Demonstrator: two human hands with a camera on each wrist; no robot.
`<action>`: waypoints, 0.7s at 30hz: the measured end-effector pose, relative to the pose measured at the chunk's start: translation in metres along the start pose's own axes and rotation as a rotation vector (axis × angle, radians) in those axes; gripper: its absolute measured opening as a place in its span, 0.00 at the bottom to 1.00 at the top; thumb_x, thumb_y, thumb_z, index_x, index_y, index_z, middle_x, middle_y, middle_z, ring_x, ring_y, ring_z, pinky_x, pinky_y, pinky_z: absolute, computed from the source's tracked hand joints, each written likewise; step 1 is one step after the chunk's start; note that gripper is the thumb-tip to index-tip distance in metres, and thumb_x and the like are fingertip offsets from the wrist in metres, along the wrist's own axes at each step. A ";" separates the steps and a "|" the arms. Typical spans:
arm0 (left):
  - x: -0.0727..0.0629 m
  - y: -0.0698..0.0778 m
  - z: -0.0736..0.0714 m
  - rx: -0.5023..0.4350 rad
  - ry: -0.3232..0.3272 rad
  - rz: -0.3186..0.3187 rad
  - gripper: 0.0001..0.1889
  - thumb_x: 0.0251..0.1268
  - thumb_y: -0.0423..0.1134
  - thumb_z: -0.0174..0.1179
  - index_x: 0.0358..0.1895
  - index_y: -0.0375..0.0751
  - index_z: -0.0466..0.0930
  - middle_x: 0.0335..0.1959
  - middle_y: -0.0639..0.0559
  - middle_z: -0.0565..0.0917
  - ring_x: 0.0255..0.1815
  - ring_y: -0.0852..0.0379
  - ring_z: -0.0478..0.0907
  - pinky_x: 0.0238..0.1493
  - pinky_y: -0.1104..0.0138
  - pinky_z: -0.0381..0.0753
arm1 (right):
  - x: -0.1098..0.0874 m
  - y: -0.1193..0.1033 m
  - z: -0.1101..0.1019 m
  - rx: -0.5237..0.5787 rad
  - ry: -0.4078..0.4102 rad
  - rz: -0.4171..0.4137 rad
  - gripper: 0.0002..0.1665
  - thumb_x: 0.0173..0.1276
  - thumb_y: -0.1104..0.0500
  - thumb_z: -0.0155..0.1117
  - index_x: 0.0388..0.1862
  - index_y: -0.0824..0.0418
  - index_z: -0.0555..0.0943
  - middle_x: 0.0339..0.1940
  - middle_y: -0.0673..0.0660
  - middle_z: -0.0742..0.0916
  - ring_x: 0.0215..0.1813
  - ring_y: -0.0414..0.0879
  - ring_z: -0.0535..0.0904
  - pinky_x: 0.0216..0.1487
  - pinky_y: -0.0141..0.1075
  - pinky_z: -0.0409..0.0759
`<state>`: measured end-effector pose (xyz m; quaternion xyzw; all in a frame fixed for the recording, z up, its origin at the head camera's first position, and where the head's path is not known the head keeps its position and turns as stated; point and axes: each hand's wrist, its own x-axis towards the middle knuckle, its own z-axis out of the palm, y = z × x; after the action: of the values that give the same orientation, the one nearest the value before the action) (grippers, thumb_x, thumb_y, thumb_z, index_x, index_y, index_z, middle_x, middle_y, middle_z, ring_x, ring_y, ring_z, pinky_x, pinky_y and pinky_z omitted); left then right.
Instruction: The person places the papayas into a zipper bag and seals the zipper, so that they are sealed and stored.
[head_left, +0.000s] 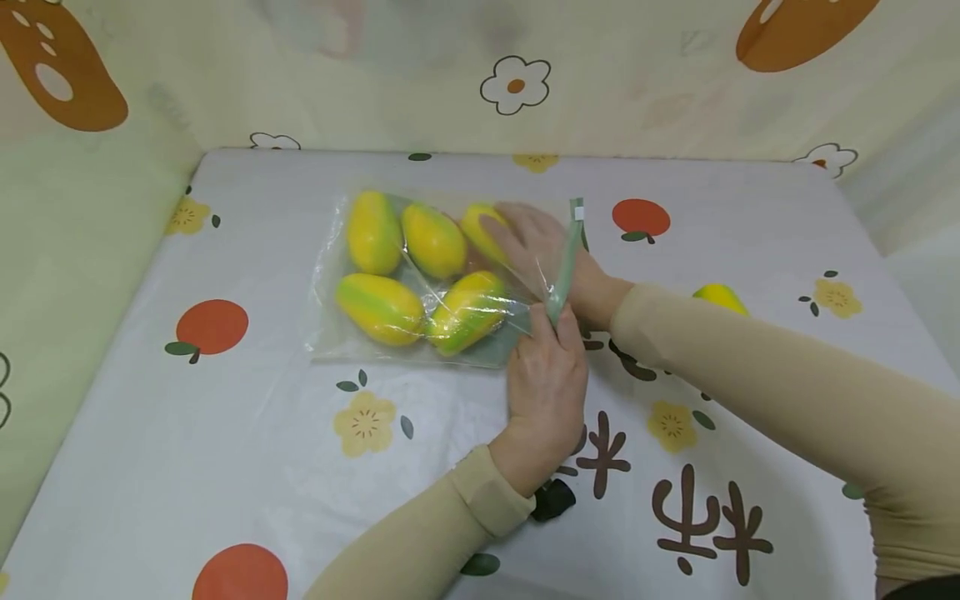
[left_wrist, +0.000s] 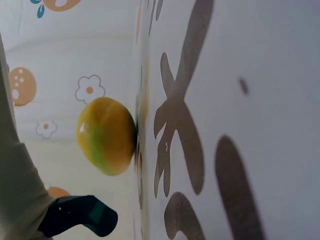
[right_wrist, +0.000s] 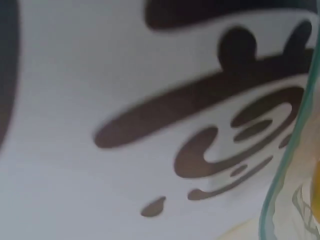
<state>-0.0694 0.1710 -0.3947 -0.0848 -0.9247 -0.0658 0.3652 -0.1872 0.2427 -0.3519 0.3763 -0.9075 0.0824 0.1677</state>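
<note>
Cream cloth printed with flowers and brown shapes [head_left: 637,108] rises beyond the hands, and white tablecloth patterned with red fruit, yellow blossoms and dark lettering [head_left: 285,450] spreads beneath them. A clear plastic bag with a green zip edge [head_left: 341,337] lies mostly to the left of both hands, its mouth towards them. It holds five glossy yellow-and-green mango-shaped fruits [head_left: 435,240]: three in the farther row, two in the nearer. The left hand [head_left: 546,379] pinches the bag's green edge. Farther from the person, the right hand [head_left: 536,246] reaches inside the bag, its fingers against the fruit nearest it [head_left: 472,225]; whether they grip that one or only touch it, I cannot tell. Another yellow-and-green mango-shaped fruit [head_left: 720,296] sits outside the bag, to the right of the right hand, partly hidden behind that forearm's beige sleeve [head_left: 750,367].
</note>
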 end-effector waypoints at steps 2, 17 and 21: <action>0.000 0.000 0.000 0.007 -0.010 0.001 0.07 0.72 0.37 0.59 0.45 0.42 0.71 0.39 0.47 0.75 0.15 0.56 0.71 0.19 0.68 0.73 | 0.003 0.000 -0.001 -0.046 -0.021 -0.014 0.28 0.75 0.62 0.57 0.71 0.69 0.68 0.69 0.75 0.75 0.71 0.72 0.71 0.71 0.61 0.71; 0.003 -0.002 -0.005 0.004 -0.035 0.010 0.11 0.69 0.37 0.61 0.49 0.40 0.73 0.42 0.44 0.78 0.15 0.56 0.71 0.19 0.68 0.74 | 0.014 -0.006 -0.009 -0.412 -0.406 -0.090 0.33 0.81 0.57 0.49 0.81 0.58 0.60 0.82 0.64 0.64 0.79 0.68 0.63 0.60 0.63 0.79; 0.003 -0.003 -0.004 0.006 -0.039 0.005 0.12 0.68 0.36 0.62 0.49 0.40 0.72 0.40 0.45 0.77 0.14 0.56 0.71 0.19 0.68 0.74 | 0.016 -0.010 -0.009 -0.377 -0.452 -0.029 0.33 0.82 0.56 0.48 0.82 0.58 0.58 0.83 0.63 0.62 0.81 0.68 0.60 0.64 0.63 0.76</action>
<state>-0.0691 0.1677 -0.3896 -0.0872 -0.9317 -0.0606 0.3473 -0.1880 0.2278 -0.3371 0.3600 -0.9157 -0.1759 0.0296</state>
